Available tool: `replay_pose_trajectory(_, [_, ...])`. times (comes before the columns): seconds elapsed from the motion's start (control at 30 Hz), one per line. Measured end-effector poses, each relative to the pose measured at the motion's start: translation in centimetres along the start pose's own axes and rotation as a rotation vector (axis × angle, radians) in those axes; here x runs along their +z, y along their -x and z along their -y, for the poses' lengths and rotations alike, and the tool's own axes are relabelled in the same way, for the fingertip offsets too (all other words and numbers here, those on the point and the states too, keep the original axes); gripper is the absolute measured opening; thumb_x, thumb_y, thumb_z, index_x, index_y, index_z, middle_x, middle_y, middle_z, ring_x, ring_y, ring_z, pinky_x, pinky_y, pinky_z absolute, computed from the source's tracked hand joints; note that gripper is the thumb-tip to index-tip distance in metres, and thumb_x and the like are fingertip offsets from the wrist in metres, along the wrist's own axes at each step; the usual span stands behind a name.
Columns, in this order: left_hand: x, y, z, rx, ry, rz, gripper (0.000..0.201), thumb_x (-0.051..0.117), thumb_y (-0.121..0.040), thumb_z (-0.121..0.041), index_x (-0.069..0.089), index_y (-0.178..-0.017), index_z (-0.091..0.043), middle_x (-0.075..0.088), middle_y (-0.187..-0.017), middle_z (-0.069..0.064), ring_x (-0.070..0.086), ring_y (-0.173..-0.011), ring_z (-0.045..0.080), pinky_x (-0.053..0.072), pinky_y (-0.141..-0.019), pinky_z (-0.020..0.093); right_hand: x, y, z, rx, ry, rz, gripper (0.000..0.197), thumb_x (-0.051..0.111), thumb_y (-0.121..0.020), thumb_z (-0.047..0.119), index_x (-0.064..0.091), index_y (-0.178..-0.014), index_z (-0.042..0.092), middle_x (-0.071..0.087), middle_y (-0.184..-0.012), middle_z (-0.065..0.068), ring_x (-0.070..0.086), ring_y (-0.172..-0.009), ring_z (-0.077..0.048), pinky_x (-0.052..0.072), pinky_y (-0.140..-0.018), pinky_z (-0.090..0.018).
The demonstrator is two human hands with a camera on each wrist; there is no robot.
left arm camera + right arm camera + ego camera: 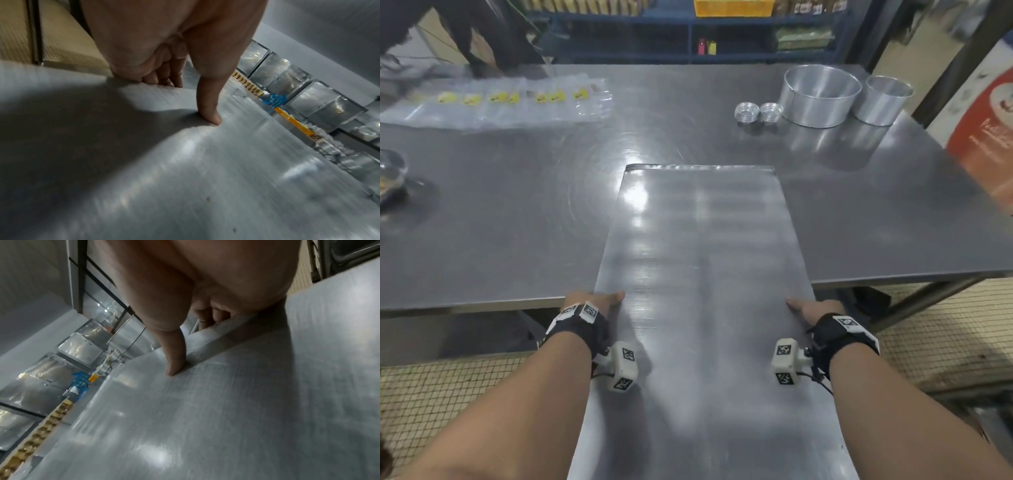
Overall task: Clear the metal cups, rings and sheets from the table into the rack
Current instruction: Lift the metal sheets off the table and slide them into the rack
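Note:
A long flat metal sheet reaches from the table's middle out past its near edge toward me. My left hand grips its left edge, thumb on top and fingers curled under. My right hand grips the right edge the same way, thumb pressed on the top face, fingers below. Two small metal cups sit at the far right of the table beside a wide metal ring and a narrower ring.
The steel table carries clear plastic bags with yellow pieces at the far left and a clear-lidded container at the left edge. A blue shelf unit stands behind. A person in dark clothes is at the far left.

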State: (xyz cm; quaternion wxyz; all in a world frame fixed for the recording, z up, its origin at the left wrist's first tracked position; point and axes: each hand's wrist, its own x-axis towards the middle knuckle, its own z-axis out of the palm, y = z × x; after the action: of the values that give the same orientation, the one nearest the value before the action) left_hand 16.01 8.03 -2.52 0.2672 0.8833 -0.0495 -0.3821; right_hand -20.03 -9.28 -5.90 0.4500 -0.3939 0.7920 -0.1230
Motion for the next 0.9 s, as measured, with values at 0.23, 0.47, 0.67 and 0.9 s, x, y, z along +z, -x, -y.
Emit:
replay_pose_trajectory(0.23, [2.5,2.4,-3.2,0.213,-0.080,0.052,0.034,0.082,-0.078,-0.023,0.067,-0.100,-0.001,0.062,-0.073,0.007,0.061,-0.068,0.026,0.050,-0.074,0.035,-5.4,1.7,-2.0,0.014,-0.096,-0.132,0.069,0.093,-0.060,0.039,0.068,-0.107,-0.005,0.072,-0.096,-0.021,0.070,-0.078,-0.032,0.058,-0.075,-0.039])
replay_pose_trajectory(0.47, [7.3,7.4,-8.6,0.385,-0.276,0.148,0.033,0.077,-0.084,-0.025,0.059,-0.092,0.001,0.059,-0.081,0.012,0.058,-0.084,0.030,0.052,-0.083,0.040,-13.2,3.6,-5.8,0.104,-0.235,-0.235,0.045,0.088,-0.071,0.025,0.062,-0.095,-0.002,0.068,-0.092,-0.018,0.065,-0.074,-0.029,0.050,-0.065,-0.033])
replay_pose_trajectory(0.67, [13.2,12.4,-13.0,0.667,-0.518,0.240,0.044,0.071,-0.086,-0.036,0.064,-0.123,-0.013,0.066,-0.123,0.013,0.062,-0.110,0.030,0.045,-0.076,0.023,-19.9,6.4,-9.7,0.198,-0.302,-0.394,0.057,0.091,-0.065,0.031,0.065,-0.100,-0.007,0.071,-0.084,-0.019,0.067,-0.065,-0.027,0.049,-0.054,-0.030])
replay_pose_trajectory(0.9, [19.7,19.8,-18.0,0.892,-0.673,0.396,0.046,0.070,-0.090,-0.030,0.064,-0.126,-0.003,0.064,-0.131,0.015,0.060,-0.121,0.028,0.040,-0.064,0.017,-26.9,11.3,-14.4,0.302,-0.360,-0.605,0.056,0.088,-0.067,0.037,0.068,-0.104,0.001,0.071,-0.088,-0.015,0.067,-0.065,-0.026,0.047,-0.049,-0.028])
